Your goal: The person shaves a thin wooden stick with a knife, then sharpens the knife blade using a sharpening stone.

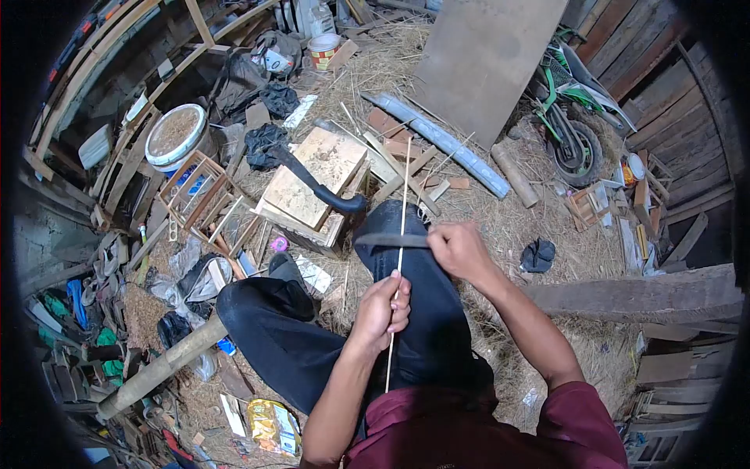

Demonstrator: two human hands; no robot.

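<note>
My left hand point(380, 313) is closed around a long, thin, pale wooden strip point(405, 184), which runs up and away from my lap. Above it, my right hand point(461, 250) grips a knife whose handle is hidden in the fist. The dark knife blade point(383, 240) points left and crosses the strip over my thigh, seemingly touching it. To the left of my knee, a long blade with a curved black handle point(340, 202) lies on a wooden block point(312, 176) strewn with shavings.
A round wooden pole point(164, 369) lies at my left and a thick beam point(633, 297) at my right. Ahead are a grey-blue plank point(445, 144), a large board point(484, 62) and a green motorbike point(574, 117). A white bucket point(176, 137) stands back left. Straw covers the floor.
</note>
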